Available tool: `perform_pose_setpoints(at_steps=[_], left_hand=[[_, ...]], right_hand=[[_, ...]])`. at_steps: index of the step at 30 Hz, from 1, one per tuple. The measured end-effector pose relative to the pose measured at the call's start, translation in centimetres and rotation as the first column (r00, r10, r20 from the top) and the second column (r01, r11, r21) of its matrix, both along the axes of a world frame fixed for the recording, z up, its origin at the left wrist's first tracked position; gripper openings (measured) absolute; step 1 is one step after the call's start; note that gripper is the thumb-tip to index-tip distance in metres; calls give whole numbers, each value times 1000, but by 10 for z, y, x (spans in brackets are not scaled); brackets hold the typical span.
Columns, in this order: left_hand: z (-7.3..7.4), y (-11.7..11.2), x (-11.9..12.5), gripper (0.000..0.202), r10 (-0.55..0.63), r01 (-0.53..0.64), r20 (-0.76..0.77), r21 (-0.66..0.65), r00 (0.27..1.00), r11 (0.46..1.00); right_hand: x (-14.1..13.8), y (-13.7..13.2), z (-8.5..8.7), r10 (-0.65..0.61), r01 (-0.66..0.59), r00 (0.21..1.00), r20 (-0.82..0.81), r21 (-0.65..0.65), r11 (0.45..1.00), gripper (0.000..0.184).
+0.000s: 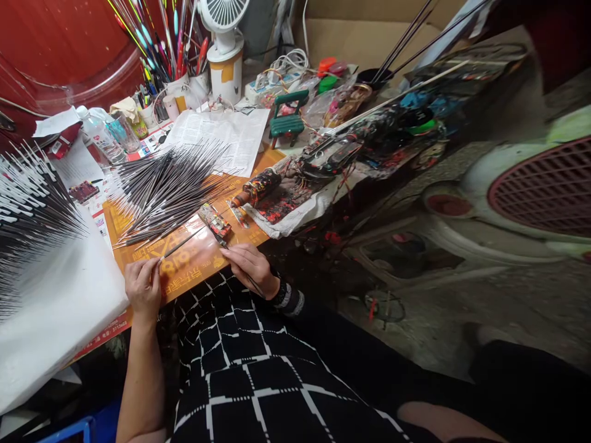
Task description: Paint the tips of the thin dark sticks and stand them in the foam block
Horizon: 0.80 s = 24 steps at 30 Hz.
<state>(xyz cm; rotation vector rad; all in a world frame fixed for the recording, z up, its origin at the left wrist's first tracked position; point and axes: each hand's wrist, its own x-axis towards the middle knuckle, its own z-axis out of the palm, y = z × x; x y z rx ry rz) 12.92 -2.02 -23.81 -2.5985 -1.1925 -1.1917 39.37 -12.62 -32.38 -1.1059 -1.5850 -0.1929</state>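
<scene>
Over the orange mat's (184,278) near edge, the left hand (143,284) pinches 1 thin dark stick (180,244) at its pale end; the shaft runs toward 2 o'clock from those fingertips. At 3 o'clock, the right hand (253,269) grips 1 slim tool (223,243) beside a stained block (215,220).

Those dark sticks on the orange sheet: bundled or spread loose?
Spread loose: the dark sticks fan out and cross one another on the orange sheet, with no tie visible.
</scene>
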Motion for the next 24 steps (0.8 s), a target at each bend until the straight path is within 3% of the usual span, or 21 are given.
perform_pose_setpoints(at_steps=[8, 24], left_hand=[[0, 1, 1, 14, -13, 13, -4, 25, 1000, 1000], [1, 1, 2, 11, -56, 58, -15, 98, 998, 993]], right_hand=[[2, -3, 3, 3, -3, 999, 38, 15, 1000, 47], [1, -3, 3, -13, 18, 999, 53, -104, 994, 40]])
